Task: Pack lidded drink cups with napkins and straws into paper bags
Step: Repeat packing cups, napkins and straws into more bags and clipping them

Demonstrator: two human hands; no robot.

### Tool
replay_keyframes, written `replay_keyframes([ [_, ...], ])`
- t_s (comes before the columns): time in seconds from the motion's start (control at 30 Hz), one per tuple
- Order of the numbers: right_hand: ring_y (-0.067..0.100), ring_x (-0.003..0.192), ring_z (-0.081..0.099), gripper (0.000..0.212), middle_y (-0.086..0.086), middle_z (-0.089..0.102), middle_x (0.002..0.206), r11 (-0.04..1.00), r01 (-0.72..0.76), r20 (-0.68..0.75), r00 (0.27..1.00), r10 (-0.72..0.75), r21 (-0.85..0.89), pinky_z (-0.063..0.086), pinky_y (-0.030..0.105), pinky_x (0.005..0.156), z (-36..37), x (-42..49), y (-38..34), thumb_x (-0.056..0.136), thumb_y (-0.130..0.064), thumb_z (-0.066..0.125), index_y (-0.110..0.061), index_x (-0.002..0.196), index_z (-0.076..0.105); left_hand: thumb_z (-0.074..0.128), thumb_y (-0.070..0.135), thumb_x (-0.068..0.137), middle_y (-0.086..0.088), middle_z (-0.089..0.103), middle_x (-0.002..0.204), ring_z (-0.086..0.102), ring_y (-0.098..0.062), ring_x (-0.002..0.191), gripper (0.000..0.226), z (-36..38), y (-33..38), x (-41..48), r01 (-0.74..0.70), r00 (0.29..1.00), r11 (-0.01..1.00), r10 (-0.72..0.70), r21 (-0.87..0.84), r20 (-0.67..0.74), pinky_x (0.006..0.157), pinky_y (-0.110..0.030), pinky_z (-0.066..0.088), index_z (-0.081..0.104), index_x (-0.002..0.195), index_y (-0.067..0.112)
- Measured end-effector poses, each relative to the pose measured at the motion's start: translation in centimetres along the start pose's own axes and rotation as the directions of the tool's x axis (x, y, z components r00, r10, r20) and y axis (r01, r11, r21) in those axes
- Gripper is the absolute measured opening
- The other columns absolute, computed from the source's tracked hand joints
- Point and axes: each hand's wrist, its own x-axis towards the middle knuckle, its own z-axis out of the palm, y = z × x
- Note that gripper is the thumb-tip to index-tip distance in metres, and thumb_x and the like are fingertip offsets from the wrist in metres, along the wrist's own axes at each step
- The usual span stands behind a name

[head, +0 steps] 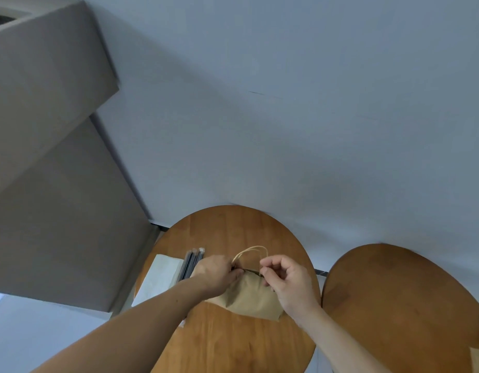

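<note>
On a round wooden worktop (233,345), white napkins (163,275) lie far left, dark wrapped straws (192,263) just beside them. The left hand (215,275) grips one side of a flat paper bag (253,300) at its mouth, and the right hand (289,284) pinches the other. The bag's mouth points far, between both hands. No cup is visible.

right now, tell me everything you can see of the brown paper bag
The paper bag is plain brown kraft paper, slightly creased, with thin pale cord handles looping up at its far end. It sits on the round wooden table, bottom toward the person and mouth away, and the mouth shows only a narrow dark slit. The left hand grips the mouth's left edge. The right hand pinches at the right edge by a handle. Its contents cannot be seen.
</note>
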Motion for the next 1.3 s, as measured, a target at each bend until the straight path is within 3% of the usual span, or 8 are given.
replay_keyframes([
  [0.1, 0.005, 0.081, 0.066, 0.014, -0.01, 0.071, 0.081, 0.984, 0.011, 0.023, 1.0, -0.007, -0.177, 0.047, 0.012, 0.071, -0.2, 0.0, 0.8, 0.092, -0.012, 0.065, -0.023, 0.096, 0.072, 0.042, 0.043, 0.102, -0.001, 0.071, 0.103, 0.066, -0.02, 0.094, 0.035, 0.1, 0.0, 0.0, -0.005, 1.0, 1.0, 0.005, -0.017, 0.009, 0.084, -0.04, 0.056, 0.067, 0.114, 0.021],
  [0.23, -0.004, 0.091, 0.061, 0.008, -0.017, 0.068, 0.09, 0.927, 0.139, 0.086, 0.99, -0.116, -0.349, 0.045, 0.009, 0.076, -0.4, 0.5, 1.5, 0.092, -0.02, 0.067, -0.025, 0.094, 0.072, 0.042, 0.044, 0.102, -0.001, 0.07, 0.102, 0.065, -0.021, 0.094, 0.034, 0.1, 0.0, 0.2, -0.009, 1.0, 1.0, 0.009, -0.008, 0.003, 0.083, -0.041, 0.055, 0.066, 0.114, 0.023],
  [0.4, -0.003, 0.084, 0.06, 0.033, -0.021, 0.06, 0.088, 0.816, 0.222, 0.205, 0.97, -0.13, -0.534, 0.047, 0.012, 0.076, -0.2, 1.5, 1.8, 0.092, -0.024, 0.066, -0.039, 0.117, 0.052, 0.042, 0.045, 0.101, 0.0, 0.07, 0.101, 0.065, -0.022, 0.093, 0.034, 0.5, 0.0, 0.5, -0.009, 1.0, 1.0, 0.009, 0.001, -0.02, 0.082, -0.04, 0.054, 0.067, 0.111, 0.024],
  [0.63, 0.001, 0.086, 0.063, 0.013, -0.013, 0.068, 0.091, 0.807, 0.294, 0.144, 0.956, -0.257, -0.512, 0.05, 0.017, 0.077, 0.5, 2.6, 1.6, 0.088, -0.015, 0.07, -0.023, 0.096, 0.077, 0.041, 0.046, 0.1, 0.002, 0.07, 0.097, 0.064, -0.019, 0.089, 0.033, 0.8, -0.3, 0.7, -0.033, 0.999, 0.999, 0.032, -0.015, -0.029, 0.076, -0.038, 0.054, 0.066, 0.111, 0.029],
  [0.8, 0.0, 0.086, 0.062, 0.009, -0.015, 0.066, 0.09, 0.848, 0.215, 0.09, 0.976, -0.196, -0.484, 0.046, 0.009, 0.076, 0.6, 3.2, 1.7, 0.087, -0.014, 0.072, -0.022, 0.088, 0.074, 0.042, 0.047, 0.1, 0.002, 0.07, 0.098, 0.064, -0.019, 0.09, 0.032, 0.9, -0.2, 0.7, -0.021, 0.999, 0.999, 0.02, -0.029, -0.036, 0.077, -0.038, 0.054, 0.066, 0.111, 0.028],
  [0.93, 0.001, 0.081, 0.063, 0.008, -0.016, 0.068, 0.084, 0.868, 0.199, 0.089, 0.98, -0.177, -0.455, 0.047, 0.011, 0.072, 1.0, 3.2, 1.7, 0.084, -0.013, 0.074, -0.02, 0.082, 0.073, 0.043, 0.046, 0.1, 0.002, 0.07, 0.099, 0.064, -0.02, 0.092, 0.032, 0.8, -0.1, 0.7, -0.016, 0.999, 0.999, 0.014, -0.038, -0.043, 0.075, -0.035, 0.052, 0.066, 0.112, 0.028],
  [1.13, 0.003, 0.079, 0.065, 0.011, -0.014, 0.07, 0.075, 0.87, 0.287, 0.08, 0.957, -0.279, -0.401, 0.05, 0.017, 0.07, 1.4, 2.8, 2.0, 0.079, -0.002, 0.075, -0.013, 0.076, 0.073, 0.043, 0.046, 0.1, 0.002, 0.07, 0.1, 0.064, -0.02, 0.094, 0.031, 0.8, -0.1, 0.8, -0.002, 0.999, 0.999, 0.0, -0.045, -0.045, 0.08, -0.038, 0.052, 0.066, 0.112, 0.028],
  [1.3, 0.001, 0.072, 0.064, 0.023, -0.022, 0.068, 0.079, 0.936, 0.194, 0.041, 0.981, -0.19, -0.295, 0.047, 0.01, 0.063, 1.8, 2.6, 2.3, 0.079, -0.004, 0.074, -0.026, 0.078, 0.069, 0.045, 0.045, 0.099, -0.001, 0.07, 0.104, 0.064, -0.024, 0.098, 0.032, 0.8, -0.1, 1.0, 0.0, 0.999, 1.0, -0.002, -0.031, -0.049, 0.082, -0.037, 0.051, 0.065, 0.114, 0.026],
])
